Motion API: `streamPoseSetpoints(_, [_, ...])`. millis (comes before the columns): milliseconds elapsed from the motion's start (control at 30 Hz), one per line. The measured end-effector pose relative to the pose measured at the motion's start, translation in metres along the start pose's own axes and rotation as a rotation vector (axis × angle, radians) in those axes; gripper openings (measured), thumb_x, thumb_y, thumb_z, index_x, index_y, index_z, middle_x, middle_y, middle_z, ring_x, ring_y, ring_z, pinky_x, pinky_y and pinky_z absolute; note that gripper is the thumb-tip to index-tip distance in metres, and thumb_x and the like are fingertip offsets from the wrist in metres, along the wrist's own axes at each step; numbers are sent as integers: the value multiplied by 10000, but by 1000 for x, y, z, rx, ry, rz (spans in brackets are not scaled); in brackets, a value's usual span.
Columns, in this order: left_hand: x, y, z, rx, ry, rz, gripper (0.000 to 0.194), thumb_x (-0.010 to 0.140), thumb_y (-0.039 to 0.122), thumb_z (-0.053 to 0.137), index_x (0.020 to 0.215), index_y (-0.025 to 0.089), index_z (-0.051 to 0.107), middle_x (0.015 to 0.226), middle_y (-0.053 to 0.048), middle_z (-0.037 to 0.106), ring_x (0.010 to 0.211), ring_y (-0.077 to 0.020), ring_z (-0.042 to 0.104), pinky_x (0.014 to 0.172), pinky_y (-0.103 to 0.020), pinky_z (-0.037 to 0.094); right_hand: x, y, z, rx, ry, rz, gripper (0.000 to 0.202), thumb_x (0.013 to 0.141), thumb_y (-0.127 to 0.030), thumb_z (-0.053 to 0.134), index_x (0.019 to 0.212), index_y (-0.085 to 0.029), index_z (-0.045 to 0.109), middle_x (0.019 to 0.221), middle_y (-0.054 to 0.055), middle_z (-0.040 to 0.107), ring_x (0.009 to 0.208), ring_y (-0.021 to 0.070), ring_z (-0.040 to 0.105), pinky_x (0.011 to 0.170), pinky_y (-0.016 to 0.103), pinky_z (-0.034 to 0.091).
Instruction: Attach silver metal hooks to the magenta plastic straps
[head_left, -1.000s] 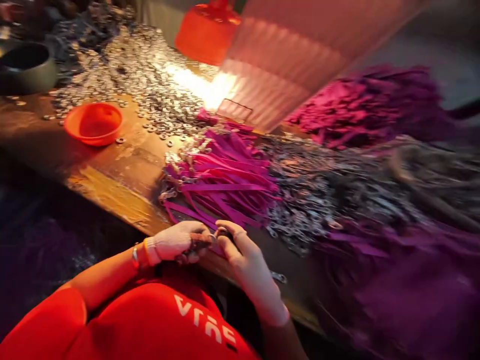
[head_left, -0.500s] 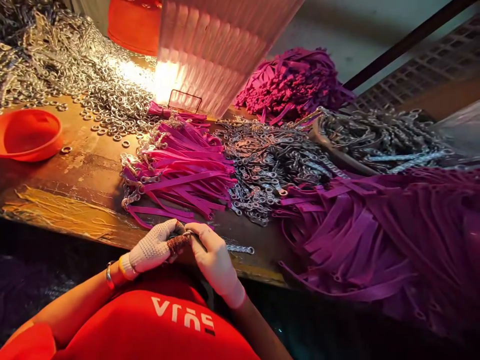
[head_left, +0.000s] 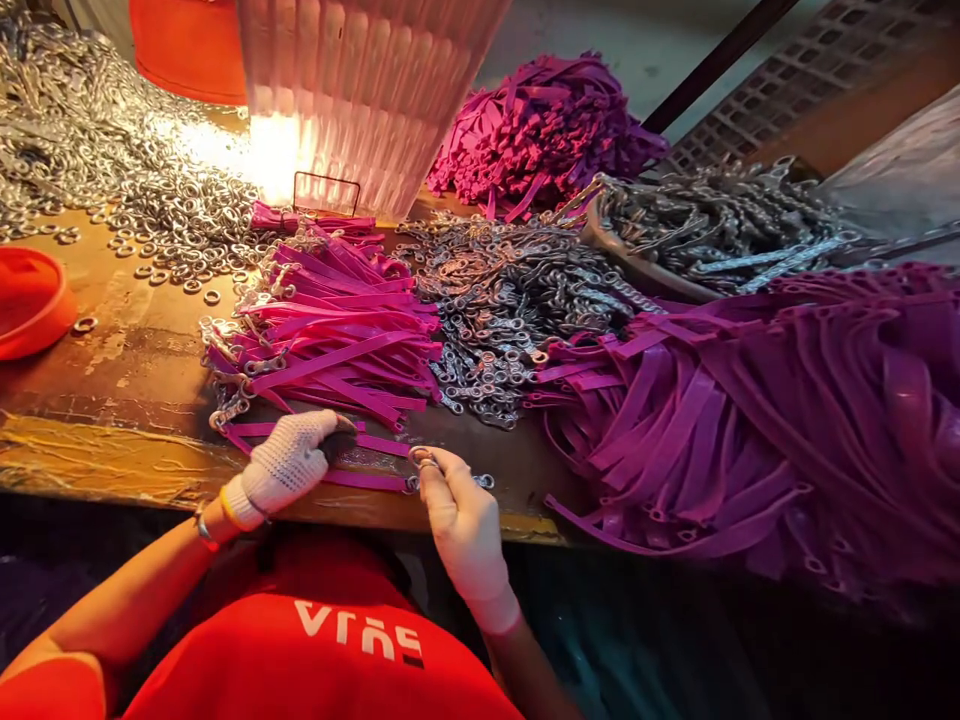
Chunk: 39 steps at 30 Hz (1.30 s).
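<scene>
My left hand [head_left: 289, 462], in a white dotted glove, is closed at the table's front edge over a purple strap [head_left: 367, 481]. A dark, curved tip shows past its fingers; I cannot make out what it is. To its right, my right hand [head_left: 461, 515], in a thin pale glove, pinches a metal ring [head_left: 421, 456] between thumb and fingertips. Under this hand lies a short metal chain [head_left: 486, 481], its middle hidden by the fingers. Beyond my left hand is a heap of bright purple straps [head_left: 337, 335] with metal links at their left ends.
Loose rings [head_left: 176, 225] and a red bowl [head_left: 34, 305] are at left. A chain pile [head_left: 510, 300] lies mid-table, a basin of chains [head_left: 712, 220] behind it. Purple straps [head_left: 712, 430] overhang the right edge. A corrugated sheet [head_left: 360, 90] stands at the back by a bright light.
My hands were together and have moved apart. The right now holds a ring up to the right; the left has shifted left over the strap. The view has turned slightly right.
</scene>
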<state>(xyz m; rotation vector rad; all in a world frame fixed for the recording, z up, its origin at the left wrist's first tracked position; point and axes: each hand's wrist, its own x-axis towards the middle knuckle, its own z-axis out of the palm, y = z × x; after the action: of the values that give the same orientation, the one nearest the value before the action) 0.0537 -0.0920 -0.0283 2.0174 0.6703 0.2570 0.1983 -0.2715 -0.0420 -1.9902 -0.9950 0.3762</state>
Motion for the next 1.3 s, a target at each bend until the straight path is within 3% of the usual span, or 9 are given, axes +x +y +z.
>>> streamPoseSetpoints(100, [13, -9, -8, 414, 34, 102, 288, 896, 140, 471, 1068, 157, 700, 1043, -104, 699, 948, -231, 659, 893, -355, 510, 0, 14, 0, -13, 4, 64, 328, 996, -363, 445, 1129, -163, 669, 962, 86, 753, 812, 182, 708, 748, 271, 541])
streamPoseSetpoints(333, [36, -3, 31, 828, -214, -8, 399, 915, 60, 347, 1193, 123, 627, 1157, -205, 633, 860, -262, 702, 730, -381, 558, 8, 18, 22, -137, -59, -143, 303, 985, -262, 461, 1211, -171, 641, 996, 98, 759, 874, 214, 723, 804, 300, 538])
streamPoseSetpoints(533, [26, -8, 16, 508, -31, -32, 385, 818, 49, 493, 1178, 133, 601, 1183, -160, 637, 1059, -246, 649, 919, -362, 524, 19, 8, 28, -98, -40, -326, 280, 986, -178, 429, 1185, -167, 625, 1027, 103, 730, 944, 198, 694, 877, 299, 526])
streamPoseSetpoints(600, [14, -2, 7, 210, -40, -112, 281, 863, 139, 506, 1128, 152, 598, 914, -82, 677, 788, -186, 665, 710, -292, 555, 20, 0, 28, -113, -66, -349, 274, 989, -186, 444, 1195, -169, 623, 1024, 95, 729, 936, 194, 691, 868, 287, 518])
streamPoseSetpoints(667, [3, 6, 0, -128, -148, -213, 223, 916, 306, 519, 1075, 166, 591, 635, 13, 573, 479, -117, 512, 442, -209, 427, 20, -9, 28, -151, -84, -373, 272, 991, -191, 453, 1198, -170, 628, 1007, 82, 734, 908, 189, 691, 844, 273, 503])
streamPoseSetpoints(833, [-14, 17, -2, -532, -235, -413, 375, 830, 516, 657, 918, 157, 596, 489, 66, 442, 361, -55, 294, 332, -163, 194, 15, -28, 25, -443, -102, -445, 279, 995, -194, 425, 1153, -171, 654, 845, 68, 707, 746, 179, 648, 691, 269, 433])
streamPoseSetpoints(1000, [-17, 14, 2, -478, -239, -414, 321, 817, 473, 659, 826, 160, 590, 477, 55, 455, 359, -62, 305, 350, -175, 191, 7, -38, 21, -752, -180, -501, 254, 959, -154, 449, 1115, -170, 650, 762, 68, 639, 658, 196, 573, 575, 309, 311])
streamPoseSetpoints(1200, [-13, 18, 8, 31, -117, 0, 111, 729, 130, 571, 786, 168, 658, 757, -34, 673, 680, -160, 560, 627, -247, 430, 12, -42, 23, -801, -245, -435, 237, 976, -158, 424, 1096, -169, 628, 816, 81, 644, 678, 196, 580, 573, 315, 304])
streamPoseSetpoints(1300, [-11, 18, 12, 74, -103, 21, 156, 762, 147, 548, 826, 169, 688, 731, -34, 671, 682, -167, 577, 640, -248, 435, 15, -40, 22, -740, -230, -347, 262, 1009, -190, 392, 1153, -173, 610, 885, 86, 666, 746, 199, 617, 622, 300, 371])
